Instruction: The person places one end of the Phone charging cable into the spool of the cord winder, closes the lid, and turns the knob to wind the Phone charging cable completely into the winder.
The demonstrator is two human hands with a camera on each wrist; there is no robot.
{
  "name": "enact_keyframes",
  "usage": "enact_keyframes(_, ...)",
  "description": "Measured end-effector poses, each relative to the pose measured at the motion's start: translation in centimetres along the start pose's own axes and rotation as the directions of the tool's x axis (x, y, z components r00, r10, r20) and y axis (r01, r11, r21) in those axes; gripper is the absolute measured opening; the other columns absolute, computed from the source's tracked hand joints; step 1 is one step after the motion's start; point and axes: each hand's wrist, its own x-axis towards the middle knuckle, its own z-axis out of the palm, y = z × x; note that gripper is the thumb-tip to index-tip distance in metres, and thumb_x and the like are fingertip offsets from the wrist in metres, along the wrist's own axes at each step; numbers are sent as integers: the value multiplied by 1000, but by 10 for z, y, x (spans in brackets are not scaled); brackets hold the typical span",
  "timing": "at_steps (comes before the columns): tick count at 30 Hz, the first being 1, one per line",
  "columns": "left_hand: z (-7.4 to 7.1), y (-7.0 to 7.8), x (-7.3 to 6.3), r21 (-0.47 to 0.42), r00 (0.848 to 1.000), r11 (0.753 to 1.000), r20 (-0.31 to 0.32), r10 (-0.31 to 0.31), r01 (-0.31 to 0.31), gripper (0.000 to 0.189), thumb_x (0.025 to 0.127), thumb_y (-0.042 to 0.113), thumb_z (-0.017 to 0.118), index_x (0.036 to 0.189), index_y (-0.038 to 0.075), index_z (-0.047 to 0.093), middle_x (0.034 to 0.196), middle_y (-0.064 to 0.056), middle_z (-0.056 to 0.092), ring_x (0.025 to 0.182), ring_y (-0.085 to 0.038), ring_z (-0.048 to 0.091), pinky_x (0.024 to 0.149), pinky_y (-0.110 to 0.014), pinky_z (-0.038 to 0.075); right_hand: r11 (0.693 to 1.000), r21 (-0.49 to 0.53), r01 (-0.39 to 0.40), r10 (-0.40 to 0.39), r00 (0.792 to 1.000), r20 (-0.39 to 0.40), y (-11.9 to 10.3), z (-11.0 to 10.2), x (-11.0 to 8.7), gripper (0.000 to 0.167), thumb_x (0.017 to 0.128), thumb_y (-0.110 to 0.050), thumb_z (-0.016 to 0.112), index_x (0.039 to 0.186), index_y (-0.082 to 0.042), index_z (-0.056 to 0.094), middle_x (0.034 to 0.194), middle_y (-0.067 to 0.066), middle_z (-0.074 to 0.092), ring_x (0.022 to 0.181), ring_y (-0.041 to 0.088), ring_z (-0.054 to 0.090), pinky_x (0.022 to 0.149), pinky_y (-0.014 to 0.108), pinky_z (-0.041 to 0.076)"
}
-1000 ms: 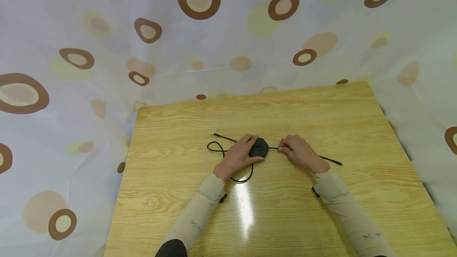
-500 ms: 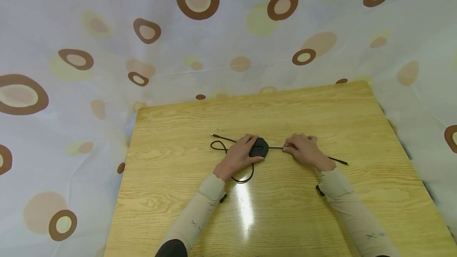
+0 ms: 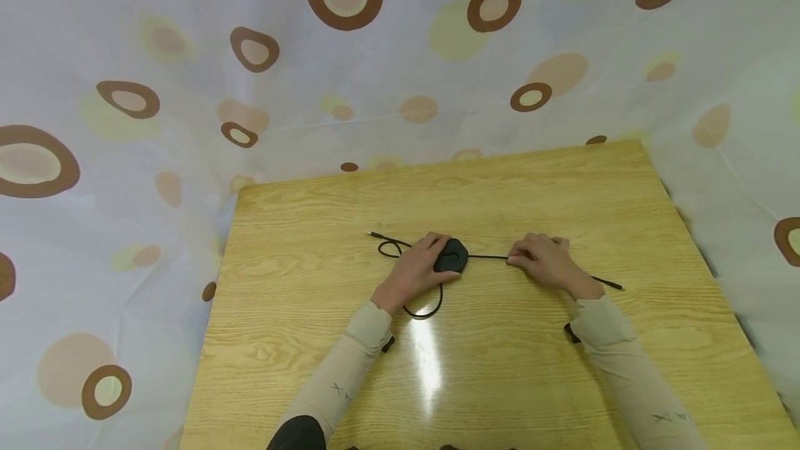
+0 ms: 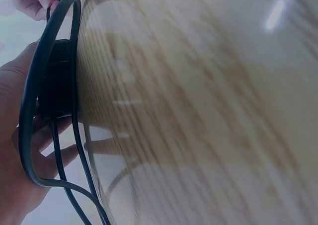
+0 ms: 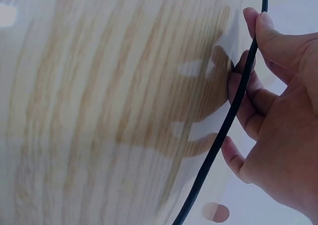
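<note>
A flat black six-sided block point(image 3: 455, 256) with a curved slot in its top sits mid-table. My left hand point(image 3: 409, 275) grips it from the left, thumb on the near edge, fingers on the far edge. From its right side a thin black cable point(image 3: 487, 257) runs straight to my right hand point(image 3: 548, 262), which pinches it between thumb and forefinger. The right wrist view shows the cable point(image 5: 208, 160) passing under the palm, the other fingers point(image 5: 238, 103) loosely bent. In the left wrist view, cable loops hang before the block point(image 4: 55, 86).
One cable plug point(image 3: 373, 234) lies left of the left hand, beside a small loop point(image 3: 389, 248). Another plug point(image 3: 615, 285) points right, past the right wrist. A wooden table point(image 3: 312, 394) lies beneath, with a spotted cloth backdrop point(image 3: 375, 75) behind it.
My right hand has moved right with the pinched cable, lengthening the stretch between block and fingers. The small loop on the left has shrunk. My left hand keeps its grip on the block.
</note>
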Motion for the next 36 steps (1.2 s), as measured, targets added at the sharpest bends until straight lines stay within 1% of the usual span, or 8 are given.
enact_keyframes(6, 0, -1, 0, -7, 1000, 1000, -1, 1, -1, 84, 98, 55, 70, 163, 11, 40, 157, -6, 51, 144, -24, 55, 117, -43, 50, 1000, 24, 19, -18, 999, -30, 2, -3, -6, 12, 104, -22, 68, 98, -17, 76, 97, 7, 67, 99, 35, 57, 101, 73, 20)
enact_keyframes(13, -1, 0, 1, 0, 1000, 1000, -8, -11, 11, 83, 99, 56, 69, 163, 12, 40, 158, -6, 50, 144, -24, 55, 115, -43, 51, 999, 31, -45, 46, 998, -32, 9, -10, -11, 13, 105, -25, 67, 99, -17, 77, 101, 9, 67, 102, 37, 54, 104, 73, 18)
enact_keyframes(20, 0, 0, 0, -17, 1000, 1000, -2, -20, 20, 83, 99, 56, 68, 164, 11, 39, 159, -7, 49, 145, -24, 54, 116, -43, 50, 996, 23, -82, 82, 997, -4, -1, -11, -9, 15, 106, -24, 65, 106, -14, 77, 96, 8, 63, 97, 35, 54, 95, 70, 23)
enact_keyframes(24, 0, 0, -1, -28, 1000, 999, -2, -24, 24, 83, 99, 54, 70, 163, 12, 40, 158, -6, 50, 144, -25, 55, 115, -45, 51, 996, 24, -90, 90, 996, 11, -10, -6, -6, 18, 106, -27, 66, 113, -15, 77, 104, 10, 66, 103, 35, 56, 93, 67, 25)
enact_keyframes(27, -1, -1, -1, -29, 1000, 999, 0, -30, 30, 83, 99, 54, 70, 164, 12, 39, 158, -6, 49, 144, -25, 56, 114, -45, 52, 998, 23, -66, 65, 998, 21, -22, 1, 1, 21, 104, -31, 68, 118, -17, 76, 109, 10, 68, 105, 35, 57, 94, 64, 25)
enact_keyframes(32, 1, -2, 1, -16, 1000, 999, 3, -30, 30, 83, 100, 57, 66, 164, 13, 38, 159, -6, 49, 143, -25, 56, 113, -43, 53, 1000, 1, 18, -18, 999, 40, -42, 18, 17, 25, 106, -29, 66, 125, -17, 76, 109, 8, 69, 104, 35, 60, 95, 64, 27)
enact_keyframes(36, 1, -4, 0, -6, 1000, 1000, 2, -19, 19, 83, 100, 58, 65, 164, 12, 39, 158, -6, 49, 142, -25, 57, 112, -43, 54, 999, -13, 50, -50, 998, 39, -55, 28, 28, 23, 107, -27, 63, 123, -16, 76, 104, 6, 70, 99, 30, 62, 97, 66, 29)
